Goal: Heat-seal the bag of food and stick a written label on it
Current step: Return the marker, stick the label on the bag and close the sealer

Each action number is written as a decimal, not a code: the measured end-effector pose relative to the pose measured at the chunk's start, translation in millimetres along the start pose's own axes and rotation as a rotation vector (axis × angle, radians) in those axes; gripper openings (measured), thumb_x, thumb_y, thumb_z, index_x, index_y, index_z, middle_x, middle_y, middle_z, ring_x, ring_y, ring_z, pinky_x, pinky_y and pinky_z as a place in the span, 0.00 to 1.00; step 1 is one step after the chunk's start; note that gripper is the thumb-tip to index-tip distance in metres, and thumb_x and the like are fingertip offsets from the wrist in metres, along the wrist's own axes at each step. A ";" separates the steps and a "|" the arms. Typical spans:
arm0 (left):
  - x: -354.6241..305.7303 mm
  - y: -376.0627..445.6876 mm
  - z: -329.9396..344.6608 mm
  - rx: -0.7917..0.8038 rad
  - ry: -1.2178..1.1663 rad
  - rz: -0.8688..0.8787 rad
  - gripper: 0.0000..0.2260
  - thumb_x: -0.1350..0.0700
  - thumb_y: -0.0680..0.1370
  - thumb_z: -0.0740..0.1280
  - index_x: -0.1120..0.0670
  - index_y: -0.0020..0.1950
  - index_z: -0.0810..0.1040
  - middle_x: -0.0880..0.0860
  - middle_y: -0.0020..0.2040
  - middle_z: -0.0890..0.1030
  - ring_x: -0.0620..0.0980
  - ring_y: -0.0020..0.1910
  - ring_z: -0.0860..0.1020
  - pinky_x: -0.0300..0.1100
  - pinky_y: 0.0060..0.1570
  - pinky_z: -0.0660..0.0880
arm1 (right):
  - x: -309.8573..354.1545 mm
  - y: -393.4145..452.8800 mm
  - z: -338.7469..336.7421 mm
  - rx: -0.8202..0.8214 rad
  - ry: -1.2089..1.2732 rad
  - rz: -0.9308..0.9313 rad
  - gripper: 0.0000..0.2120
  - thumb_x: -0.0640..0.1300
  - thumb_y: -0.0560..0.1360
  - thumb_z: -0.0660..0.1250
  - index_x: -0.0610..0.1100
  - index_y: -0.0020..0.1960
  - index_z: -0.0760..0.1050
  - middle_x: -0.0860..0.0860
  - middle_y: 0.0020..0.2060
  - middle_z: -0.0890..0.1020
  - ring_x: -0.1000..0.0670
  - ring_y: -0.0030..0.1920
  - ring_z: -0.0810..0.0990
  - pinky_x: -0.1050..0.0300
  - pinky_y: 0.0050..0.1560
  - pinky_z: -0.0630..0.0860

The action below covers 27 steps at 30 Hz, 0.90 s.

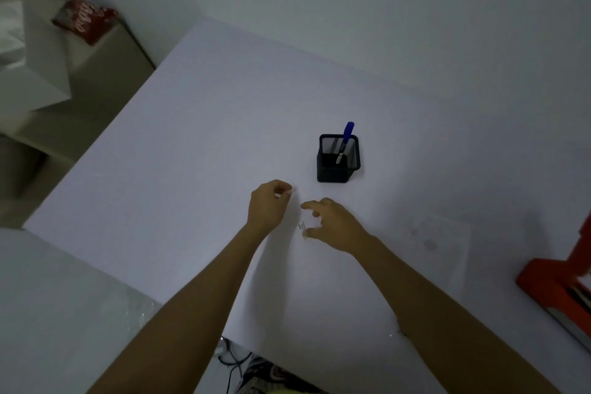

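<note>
- Hands worked close together on the white table [179, 144], just in front of the black mesh pen holder [338, 159], which serves as the landmark for the rest.
- A blue-capped marker [345, 141] stood tilted inside the pen holder, its cap poking above the rim.
- Just in front of the holder and to its left, the left hand [269, 205] was curled with its thumb and fingertips pinched together; something small and pale showed at the pinch, too small to identify.
- Directly in front of the holder, the right hand [332, 224] hovered with its fingers spread and loosely curved, thumb and forefinger apart, gripping nothing that could be made out.
- Between the two hands lay a small label [303, 230], nearly clear or white against the table, with faint dark markings on it; what they said could not be read.
- In front of the holder and to its right, a flat, nearly transparent bag [438, 243] lay on the table, pale with a few grey smudges showing through; its contents could not be told.
- Farther right of the holder, at the table's edge, stood a red sealer [556, 285], only partly in view.
- Far to the left of the holder, off the table, a red printed package [86, 19] sat on a beige surface.
</note>
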<state>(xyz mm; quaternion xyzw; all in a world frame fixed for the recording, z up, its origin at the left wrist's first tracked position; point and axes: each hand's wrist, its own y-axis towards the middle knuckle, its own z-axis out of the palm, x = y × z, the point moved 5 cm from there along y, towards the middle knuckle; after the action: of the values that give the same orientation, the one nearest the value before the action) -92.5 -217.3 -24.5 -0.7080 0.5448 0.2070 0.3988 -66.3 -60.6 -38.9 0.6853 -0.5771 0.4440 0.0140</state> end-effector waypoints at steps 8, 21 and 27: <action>20.5 -16.6 10.0 0.017 -0.029 -0.019 0.10 0.57 0.79 0.64 0.58 0.58 0.80 0.55 0.56 0.82 0.50 0.53 0.79 0.35 0.51 0.70 | -4.1 7.9 20.3 -0.046 -0.140 -0.076 0.16 0.44 0.74 0.70 0.48 0.61 0.73 0.48 0.53 0.73 0.47 0.54 0.76 0.48 0.54 0.76; 24.1 -27.4 22.9 0.071 0.051 0.010 0.11 0.59 0.79 0.63 0.57 0.60 0.79 0.54 0.57 0.81 0.51 0.54 0.79 0.35 0.52 0.69 | -7.6 17.2 19.1 -0.050 -0.145 -0.030 0.12 0.44 0.72 0.72 0.45 0.52 0.73 0.50 0.47 0.73 0.49 0.47 0.74 0.54 0.48 0.74; 17.0 -33.0 38.5 0.160 0.246 0.128 0.11 0.61 0.78 0.62 0.58 0.59 0.80 0.59 0.54 0.79 0.54 0.51 0.78 0.39 0.49 0.71 | -8.3 14.1 19.7 -0.073 -0.139 -0.046 0.13 0.43 0.72 0.72 0.45 0.53 0.72 0.52 0.47 0.71 0.51 0.46 0.73 0.55 0.49 0.73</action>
<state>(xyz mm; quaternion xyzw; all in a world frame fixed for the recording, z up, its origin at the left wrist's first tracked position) -50.7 -194.3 -48.6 -0.6579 0.6483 0.0997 0.3701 -65.4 -69.3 -62.9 0.7265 -0.5767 0.3735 0.0092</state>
